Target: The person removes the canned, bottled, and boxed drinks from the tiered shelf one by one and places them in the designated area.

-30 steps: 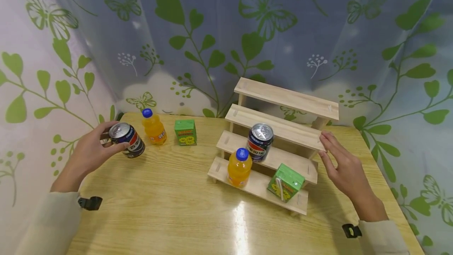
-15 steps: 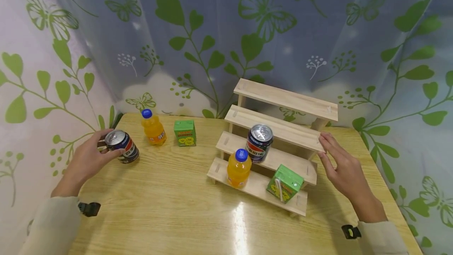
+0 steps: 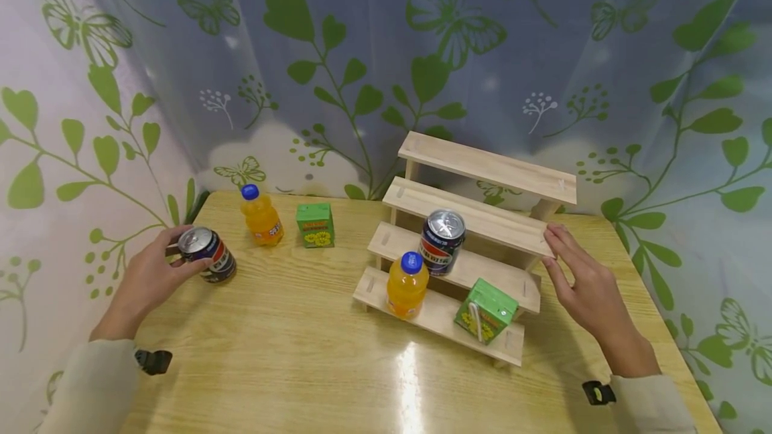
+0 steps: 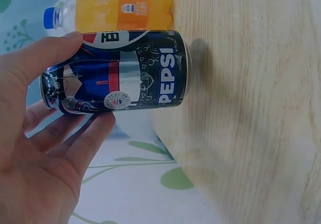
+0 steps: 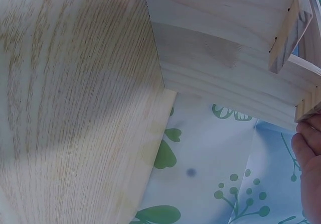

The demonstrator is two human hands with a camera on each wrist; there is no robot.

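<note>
My left hand grips a dark blue Pepsi can between thumb and fingers at the table's left side. The can stands nearly upright, its base right at the tabletop. Just beyond it is an orange soda bottle with a blue cap, and to the right of that a green juice box. On the right, a stepped wooden shelf has its end touched by the fingertips of my right hand, at the second board from the top. In the right wrist view, those fingers rest against the board's end.
Another Pepsi can stands on the shelf's third board from the top. A second orange bottle and a green juice box with a straw occupy the lowest board. Patterned curtains enclose the table behind and at both sides.
My left hand has carried the can a little to the left and nearer to me, away from the orange bottle. The right hand and the shelf have stayed in place.
</note>
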